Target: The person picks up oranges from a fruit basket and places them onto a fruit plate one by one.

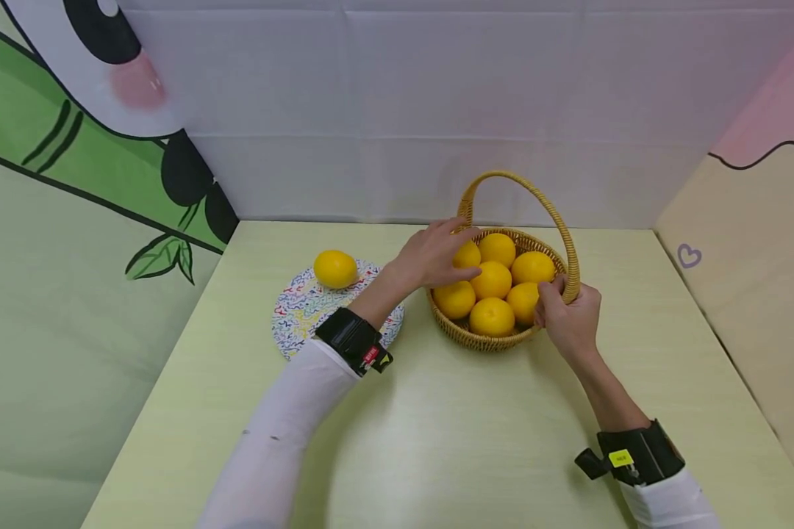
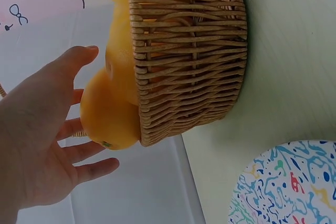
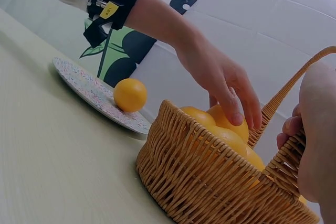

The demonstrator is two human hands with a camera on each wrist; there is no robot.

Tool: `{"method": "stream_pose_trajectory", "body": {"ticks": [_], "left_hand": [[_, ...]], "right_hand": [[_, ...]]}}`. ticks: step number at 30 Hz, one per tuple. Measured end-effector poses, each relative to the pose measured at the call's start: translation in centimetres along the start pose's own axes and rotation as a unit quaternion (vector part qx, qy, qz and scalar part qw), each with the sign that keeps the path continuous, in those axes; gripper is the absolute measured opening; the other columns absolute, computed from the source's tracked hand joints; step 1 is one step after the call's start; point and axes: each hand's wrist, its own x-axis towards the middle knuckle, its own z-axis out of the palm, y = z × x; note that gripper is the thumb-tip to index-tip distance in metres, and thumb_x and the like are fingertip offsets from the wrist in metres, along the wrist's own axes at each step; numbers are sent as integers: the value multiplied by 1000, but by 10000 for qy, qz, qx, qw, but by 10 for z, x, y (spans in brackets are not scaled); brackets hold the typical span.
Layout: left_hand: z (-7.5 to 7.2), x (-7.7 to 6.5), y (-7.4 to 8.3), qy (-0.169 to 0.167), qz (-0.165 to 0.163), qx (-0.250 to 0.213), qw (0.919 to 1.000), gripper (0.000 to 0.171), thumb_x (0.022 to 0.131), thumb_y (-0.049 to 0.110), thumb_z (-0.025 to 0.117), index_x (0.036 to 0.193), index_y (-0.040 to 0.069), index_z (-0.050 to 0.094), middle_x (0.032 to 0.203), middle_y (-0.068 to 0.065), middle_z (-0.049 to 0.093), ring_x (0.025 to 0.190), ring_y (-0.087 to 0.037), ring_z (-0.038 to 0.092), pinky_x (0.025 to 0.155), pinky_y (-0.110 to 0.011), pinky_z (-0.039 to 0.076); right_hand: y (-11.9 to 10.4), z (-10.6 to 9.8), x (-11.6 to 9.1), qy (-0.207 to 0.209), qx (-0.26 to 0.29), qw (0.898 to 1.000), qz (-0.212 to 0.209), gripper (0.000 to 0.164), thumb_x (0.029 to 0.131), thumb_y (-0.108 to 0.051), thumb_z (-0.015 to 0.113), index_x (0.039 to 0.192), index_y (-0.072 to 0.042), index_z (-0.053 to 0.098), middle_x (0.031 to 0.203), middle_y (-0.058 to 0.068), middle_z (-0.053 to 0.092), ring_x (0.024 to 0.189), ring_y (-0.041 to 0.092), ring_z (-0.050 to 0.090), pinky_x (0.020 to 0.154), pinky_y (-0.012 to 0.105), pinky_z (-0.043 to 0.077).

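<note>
A wicker basket (image 1: 463,338) with a tall arched handle (image 1: 523,184) holds several oranges (image 1: 492,317). My right hand (image 1: 572,316) grips the handle low on its right side, near the rim. Over the basket's back left my left hand (image 1: 440,253) reaches with fingers spread around one orange (image 2: 107,114). In the left wrist view its thumb stands away from the fruit while the fingers pass behind it. Left of the basket, a single orange (image 1: 335,269) sits on a colourful patterned plate (image 1: 291,316), toward the plate's back edge.
Basket and plate stand on a pale yellow table (image 1: 463,441), toward its back edge. A light cloth wall (image 1: 384,110) rises behind, with printed side walls at left and right. My left forearm crosses over part of the plate.
</note>
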Motion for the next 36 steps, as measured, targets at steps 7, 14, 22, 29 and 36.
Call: {"method": "stream_pose_trajectory", "body": {"ticks": [7,14,22,29,36], "left_hand": [[1,-1,2,-70,-72,-22,9999,66,113,48,66,171,19,50,181,-11,41,166,-34,44,131,-53,49],[1,-15,3,65,182,-6,9998,61,113,42,67,168,17,54,169,-11,54,151,-32,56,122,-49,56],[1,-30,4,188,425,-123,9988,61,112,40,70,166,15,56,165,-13,57,148,-33,58,124,-48,54],[2,-30,3,278,514,-283,9979,62,111,37,72,165,12,58,164,-14,59,150,-34,57,129,-49,49],[3,-31,0,354,578,-517,9964,60,110,35,73,163,10,60,165,-16,59,154,-37,54,132,-50,46]], "right_hand": [[-3,3,-3,-7,21,10000,22,41,108,4,56,68,6,46,51,5,48,40,20,42,38,28,42],[-13,10,-24,84,-120,9999,-72,45,108,-1,58,66,6,45,50,5,46,39,18,42,39,26,41],[-23,19,-45,248,-265,9993,-69,45,108,-1,59,66,6,46,50,6,48,40,23,42,39,29,42],[-22,19,-45,233,-268,9993,-91,45,108,-1,59,66,6,47,50,6,48,40,24,42,39,31,42],[-22,19,-45,235,-283,9993,-74,44,108,0,58,67,6,47,51,6,48,40,22,42,39,28,43]]}}
